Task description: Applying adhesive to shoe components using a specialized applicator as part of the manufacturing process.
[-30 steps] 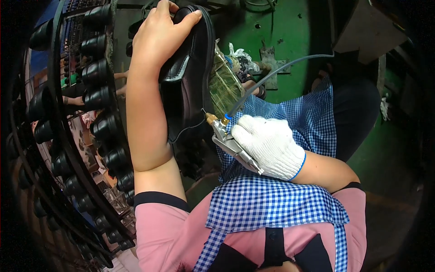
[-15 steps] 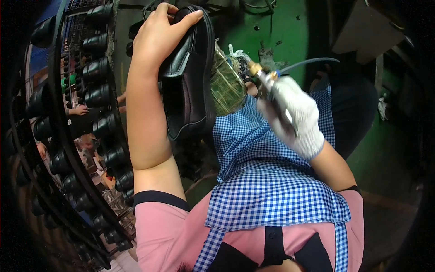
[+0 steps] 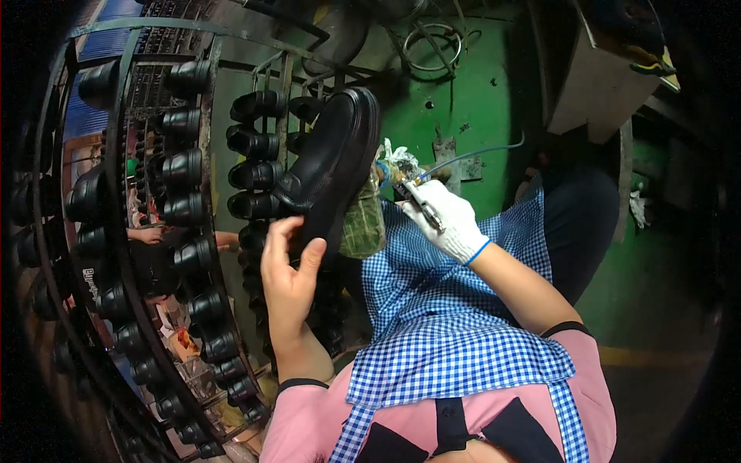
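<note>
the black leather shoe with a thick dark sole (image 3: 340, 147) is in the middle of the view, its toe pointing away from the person, above and beside a block wrapped in shiny yellow-green tape (image 3: 361, 225); how it is supported there is hidden. the bare left hand (image 3: 289, 262) has left the toe, where it was pressing a moment ago, and is now at the heel end, fingers spread and not closed; if they touch the shoe, i cannot tell. the right hand in a white knitted glove (image 3: 450, 217) grips a silver metal spray gun (image 3: 424, 208) with a thin blue-grey hose (image 3: 485, 150). its nozzle, earlier at the heel edge, is now away from the shoe, near some crumpled white material (image 3: 401, 157), so the spraying seems paused, in my judgement. further left, more black shoes (image 3: 184, 167) stand on a dark metal rack (image 3: 205, 131).
</note>
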`<act>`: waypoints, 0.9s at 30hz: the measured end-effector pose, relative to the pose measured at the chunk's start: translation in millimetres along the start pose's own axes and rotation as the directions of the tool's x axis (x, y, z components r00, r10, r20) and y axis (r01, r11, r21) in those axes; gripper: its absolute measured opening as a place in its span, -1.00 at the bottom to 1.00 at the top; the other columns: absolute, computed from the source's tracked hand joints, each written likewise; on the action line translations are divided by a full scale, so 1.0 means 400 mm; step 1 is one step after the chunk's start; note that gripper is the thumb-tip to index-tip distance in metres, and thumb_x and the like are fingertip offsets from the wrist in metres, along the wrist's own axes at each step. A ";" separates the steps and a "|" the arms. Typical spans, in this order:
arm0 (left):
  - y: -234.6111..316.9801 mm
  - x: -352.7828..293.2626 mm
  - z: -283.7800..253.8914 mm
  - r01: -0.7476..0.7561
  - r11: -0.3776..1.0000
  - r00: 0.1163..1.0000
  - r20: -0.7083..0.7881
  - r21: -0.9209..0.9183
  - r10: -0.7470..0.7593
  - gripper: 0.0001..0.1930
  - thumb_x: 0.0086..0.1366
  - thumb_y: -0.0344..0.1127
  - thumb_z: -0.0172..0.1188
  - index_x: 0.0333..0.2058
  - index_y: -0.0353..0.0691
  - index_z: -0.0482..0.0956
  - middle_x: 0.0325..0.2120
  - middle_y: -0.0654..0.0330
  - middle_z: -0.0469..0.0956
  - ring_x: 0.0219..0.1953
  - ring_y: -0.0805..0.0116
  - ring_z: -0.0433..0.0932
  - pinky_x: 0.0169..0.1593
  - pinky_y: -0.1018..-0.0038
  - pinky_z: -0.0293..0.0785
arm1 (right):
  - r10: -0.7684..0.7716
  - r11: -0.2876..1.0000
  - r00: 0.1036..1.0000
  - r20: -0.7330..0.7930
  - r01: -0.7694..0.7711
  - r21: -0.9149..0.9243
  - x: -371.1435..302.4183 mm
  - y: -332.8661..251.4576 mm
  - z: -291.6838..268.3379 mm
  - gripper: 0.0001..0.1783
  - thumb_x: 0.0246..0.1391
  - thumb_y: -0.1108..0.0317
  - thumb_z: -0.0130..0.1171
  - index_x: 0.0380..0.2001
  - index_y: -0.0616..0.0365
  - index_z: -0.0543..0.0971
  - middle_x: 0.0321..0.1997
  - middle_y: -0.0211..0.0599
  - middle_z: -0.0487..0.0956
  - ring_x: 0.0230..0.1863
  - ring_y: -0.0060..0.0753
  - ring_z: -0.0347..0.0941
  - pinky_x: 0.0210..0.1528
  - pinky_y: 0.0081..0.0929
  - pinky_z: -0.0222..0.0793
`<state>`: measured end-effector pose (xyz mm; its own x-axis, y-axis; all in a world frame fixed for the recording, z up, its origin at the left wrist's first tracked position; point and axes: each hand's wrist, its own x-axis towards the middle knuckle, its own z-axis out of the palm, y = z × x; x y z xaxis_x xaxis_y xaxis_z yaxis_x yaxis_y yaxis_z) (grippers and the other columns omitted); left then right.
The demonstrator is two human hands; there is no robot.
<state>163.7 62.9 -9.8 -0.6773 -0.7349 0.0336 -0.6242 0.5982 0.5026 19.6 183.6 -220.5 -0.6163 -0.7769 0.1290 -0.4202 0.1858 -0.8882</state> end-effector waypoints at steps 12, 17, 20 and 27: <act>-0.034 0.003 -0.019 -0.181 0.970 0.983 0.046 0.160 0.176 -0.75 0.31 -0.42 0.25 -0.06 -0.37 0.60 -0.24 -0.10 0.66 -0.24 -0.06 0.65 -0.14 0.33 0.54 | 0.025 0.996 0.995 -0.096 -0.017 0.090 0.014 -0.008 -0.085 -0.63 0.21 0.08 0.24 -0.02 0.03 0.60 -0.31 -0.20 0.54 -0.35 -0.12 0.56 -0.32 -0.31 0.50; -0.014 -0.038 -0.050 -0.133 0.981 0.985 0.126 0.142 0.116 -0.75 0.26 -0.45 0.28 -0.09 -0.38 0.60 -0.29 -0.09 0.66 -0.29 -0.01 0.67 -0.19 0.36 0.54 | 0.101 0.966 0.986 -0.129 -0.067 0.250 0.013 -0.041 -0.142 -0.72 0.18 0.23 0.31 -0.11 0.14 0.62 -0.31 -0.19 0.56 -0.34 -0.15 0.58 -0.30 -0.37 0.49; -0.008 -0.062 -0.051 -0.043 0.994 0.988 0.153 0.098 0.028 -0.72 0.26 -0.43 0.29 -0.08 -0.42 0.58 -0.31 -0.08 0.67 -0.29 0.09 0.68 -0.18 0.40 0.53 | 0.021 0.960 0.979 -0.205 0.038 0.279 0.012 -0.059 -0.155 -0.77 0.20 0.26 0.29 -0.16 0.15 0.63 -0.32 -0.18 0.57 -0.34 -0.16 0.58 -0.29 -0.37 0.49; -0.001 -0.072 -0.038 0.194 0.963 0.972 0.172 -0.185 -0.162 -0.68 0.31 -0.42 0.29 -0.02 -0.44 0.53 -0.31 0.20 0.60 -0.32 0.56 0.49 -0.24 0.61 0.41 | 0.057 0.951 0.981 -0.187 0.004 0.310 0.017 -0.052 -0.112 -0.77 0.14 0.28 0.36 -0.16 0.11 0.65 -0.31 -0.23 0.59 -0.37 -0.18 0.58 -0.31 -0.38 0.50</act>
<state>189.2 79.0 2.2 -0.6237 -0.7564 -0.1971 -0.6604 0.3750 0.6505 -5.7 201.5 -181.6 -0.7531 -0.6385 0.1586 -0.1956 -0.0128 -0.9806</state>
